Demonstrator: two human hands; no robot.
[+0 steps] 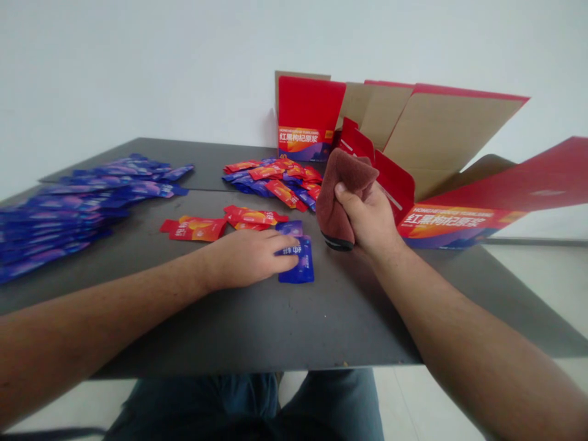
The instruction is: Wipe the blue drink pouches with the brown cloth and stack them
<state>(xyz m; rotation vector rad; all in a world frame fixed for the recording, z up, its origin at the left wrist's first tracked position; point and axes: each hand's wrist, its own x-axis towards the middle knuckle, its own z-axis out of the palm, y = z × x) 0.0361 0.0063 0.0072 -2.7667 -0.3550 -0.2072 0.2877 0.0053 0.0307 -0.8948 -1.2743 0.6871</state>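
On the front middle of the table, my left hand [248, 257] reaches over a blue sachet [301, 269]. Its fingers are apart and rest on the sachet's left part, which lies flat. Another blue sachet [289, 228] shows partly just behind it. My right hand [372, 214] is closed around a folded brown cloth [342, 190] with a dark edge, raised to the right of the sachets. Close behind my left hand lie a red sachet [195, 228] and a few more red sachets [252, 216], partly overlapping.
A mixed pile of red and blue sachets [278, 177] lies farther back. Many blue sachets [87, 202] are fanned in a long heap at left. An open red printed carton [459, 223] stands at right, flaps spread wide. Behind the grey table [257, 334] is a white wall.
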